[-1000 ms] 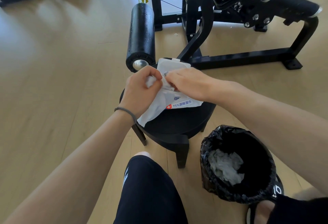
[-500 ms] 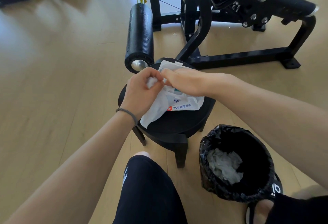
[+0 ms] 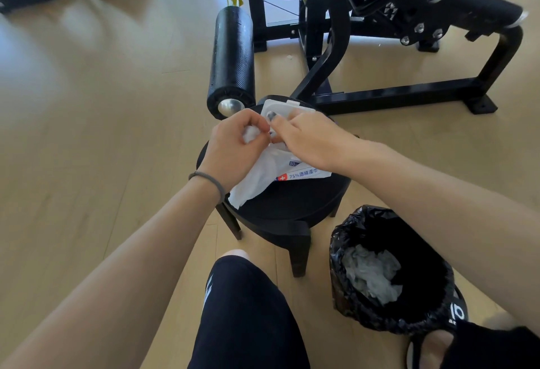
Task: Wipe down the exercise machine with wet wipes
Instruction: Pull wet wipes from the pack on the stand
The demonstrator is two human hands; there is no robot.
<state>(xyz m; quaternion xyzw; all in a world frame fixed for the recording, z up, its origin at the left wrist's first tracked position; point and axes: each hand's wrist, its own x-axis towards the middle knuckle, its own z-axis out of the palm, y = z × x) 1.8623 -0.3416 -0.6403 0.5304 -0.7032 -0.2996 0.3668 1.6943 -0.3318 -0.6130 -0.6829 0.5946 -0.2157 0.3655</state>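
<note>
On the low black stool at the frame's centre, a fresh wipe is being drawn from its pack.

Nearest, at 5 o'clock, the lined bin (image 3: 388,281) already holds crumpled used wipes, so some wiping looks done. On the stool (image 3: 292,202), the left hand (image 3: 233,149) has its fingers curled round a white wet wipe (image 3: 254,181), whose free end trails toward 7 o'clock. The right hand (image 3: 304,137) pinches at the opening of the wipe pack (image 3: 304,173), probably steadying it; the fingertips are hidden. Beyond, at 12 o'clock, the foam roller (image 3: 232,59) and black exercise machine (image 3: 380,18) stand untouched, so this wipe's pass remains.
</note>
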